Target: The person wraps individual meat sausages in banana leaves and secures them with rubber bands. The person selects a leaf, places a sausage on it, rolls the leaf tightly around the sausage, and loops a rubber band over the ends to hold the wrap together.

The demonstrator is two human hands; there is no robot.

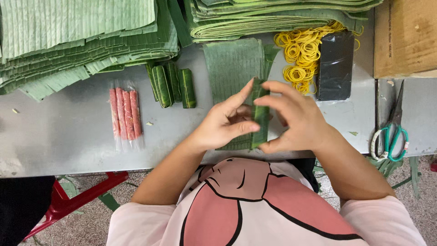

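Head view: left hand (225,123) and right hand (296,120) (fingers curled) grip leaf roll (260,114).

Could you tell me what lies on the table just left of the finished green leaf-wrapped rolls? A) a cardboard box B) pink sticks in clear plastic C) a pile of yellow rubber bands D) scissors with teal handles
B: the pink sticks in clear plastic lie left of the leaf-wrapped rolls; the other three sit on the right side of the table.

Leaf roll (260,114) ribbed, matt green; table (73,132) smooth grey metal; sausages (124,115) in glossy plastic.
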